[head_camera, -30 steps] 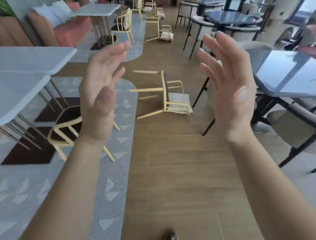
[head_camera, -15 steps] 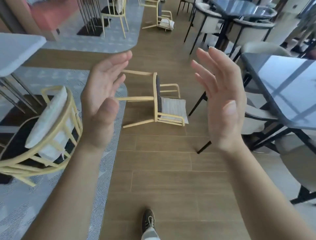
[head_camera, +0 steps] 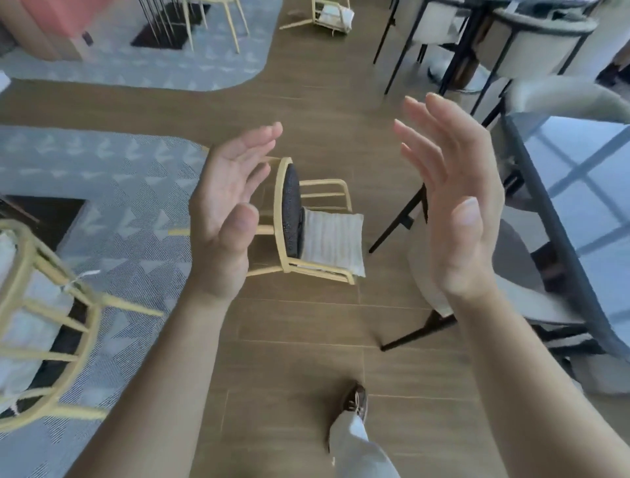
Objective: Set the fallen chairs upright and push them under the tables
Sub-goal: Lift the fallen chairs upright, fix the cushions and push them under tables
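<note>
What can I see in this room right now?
Near fallen chair: one, yellow frame, pale cushion, on its side on the floor between the hands.
Far fallen chair: one, yellow, top edge.
Other yellow chairs: two, lower left and top.
Rugs: two, grey patterned, left and top left.
Dark table: one, glossy, right.
Padded chairs: several, pale with black legs, right.
Floor: one, brown wood, underfoot.
Shoe: one, dark, bottom centre.
Left hand: one, open, empty.
Right hand: one, open, empty.
</note>
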`<state>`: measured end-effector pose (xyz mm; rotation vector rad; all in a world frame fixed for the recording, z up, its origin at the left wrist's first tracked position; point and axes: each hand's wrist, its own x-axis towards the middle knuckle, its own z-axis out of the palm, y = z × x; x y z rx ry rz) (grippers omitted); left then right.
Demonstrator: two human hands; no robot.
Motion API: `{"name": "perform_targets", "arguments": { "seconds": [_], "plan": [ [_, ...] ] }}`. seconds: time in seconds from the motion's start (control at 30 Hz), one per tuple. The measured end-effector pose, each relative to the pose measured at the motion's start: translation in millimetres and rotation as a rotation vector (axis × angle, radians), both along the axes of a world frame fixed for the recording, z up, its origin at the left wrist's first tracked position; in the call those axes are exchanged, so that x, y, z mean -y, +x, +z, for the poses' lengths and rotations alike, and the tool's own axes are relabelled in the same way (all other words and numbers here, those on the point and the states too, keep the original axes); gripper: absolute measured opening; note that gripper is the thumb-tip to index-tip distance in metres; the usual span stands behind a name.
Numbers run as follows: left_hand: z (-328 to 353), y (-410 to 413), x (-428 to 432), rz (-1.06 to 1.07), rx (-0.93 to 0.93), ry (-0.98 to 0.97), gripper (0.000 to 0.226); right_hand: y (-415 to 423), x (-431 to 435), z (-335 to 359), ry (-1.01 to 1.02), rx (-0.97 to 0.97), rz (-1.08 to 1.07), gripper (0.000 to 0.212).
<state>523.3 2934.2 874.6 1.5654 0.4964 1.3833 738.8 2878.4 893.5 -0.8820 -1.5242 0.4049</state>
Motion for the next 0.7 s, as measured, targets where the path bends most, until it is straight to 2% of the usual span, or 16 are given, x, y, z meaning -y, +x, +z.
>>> {"name": "perform_targets", "arguments": {
  "seconds": [0.13,0.4,0.7],
  "plan": [
    [-7.1,57.7,-58.0,0.068,0.049,0.004,0.08,61.5,-78.6,-1.0,0.005,0.02,0.087,0.096],
    [-29.3,107.5,-178.7,0.208,0.12,-0.078,0.074,106.0,-234.6,-17.3,-0.094,0.021,0.256,0.102],
    [-131.0,162.1,-324.7,0.385,0.187,-0.249,0.077,122.6,-421.1,-108.5,-0.246,0.014,0.324,0.102]
  ]
}}
